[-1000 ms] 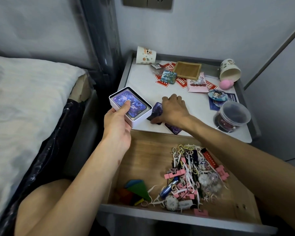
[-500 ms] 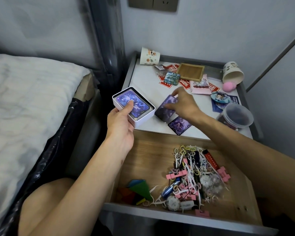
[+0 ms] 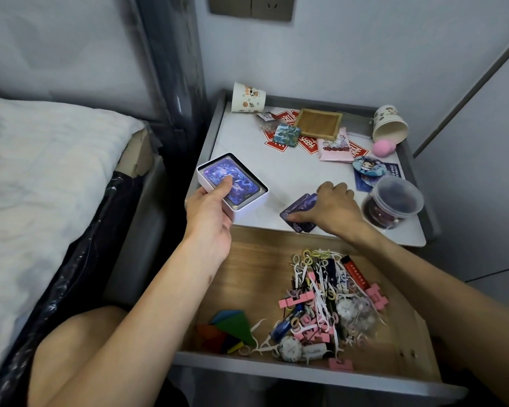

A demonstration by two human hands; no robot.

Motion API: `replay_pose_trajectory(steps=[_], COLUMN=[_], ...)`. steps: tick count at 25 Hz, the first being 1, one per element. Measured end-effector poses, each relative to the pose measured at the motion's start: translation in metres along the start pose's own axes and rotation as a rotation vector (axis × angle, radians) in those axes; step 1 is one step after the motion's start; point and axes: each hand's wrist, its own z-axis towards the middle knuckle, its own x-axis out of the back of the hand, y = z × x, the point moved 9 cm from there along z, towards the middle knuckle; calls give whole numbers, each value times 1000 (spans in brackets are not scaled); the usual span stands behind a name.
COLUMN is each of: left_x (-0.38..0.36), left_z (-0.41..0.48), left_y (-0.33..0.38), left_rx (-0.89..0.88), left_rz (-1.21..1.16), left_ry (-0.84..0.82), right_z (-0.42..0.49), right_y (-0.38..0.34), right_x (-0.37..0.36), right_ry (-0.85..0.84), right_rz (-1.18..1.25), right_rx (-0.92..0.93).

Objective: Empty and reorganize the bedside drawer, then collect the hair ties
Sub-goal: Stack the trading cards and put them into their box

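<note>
Head view: our left hand (image 3: 209, 212) is curled round the white card tin (image 3: 246, 207), thumb on the deck, over the left front of the nightstand top (image 3: 247, 160), same as half a second back. Our right hand (image 3: 334, 205) has dropped from lifting one card and now pinches both loose cards (image 3: 299, 211) together by the front edge; we judge they go in the tin next. Hair ties (image 3: 309, 255) lie untouched in the tangle on the right of the open drawer (image 3: 247, 274), which is far from emptied.
</note>
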Motion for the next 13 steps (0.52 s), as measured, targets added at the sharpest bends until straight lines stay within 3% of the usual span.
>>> replay_pose_trajectory(steps=[3,13], left_x=[0,4], left_z=[1,0], left_y=[-3,-6], left_rx=[7,35], left_rz=[14,17], left_ry=[10,35], right_z=[-3,-1], right_y=[-13,-29], right_x=[-4,-12], right_ry=[-24,-123], right_rz=[-96,-61], right_rx=[29,53])
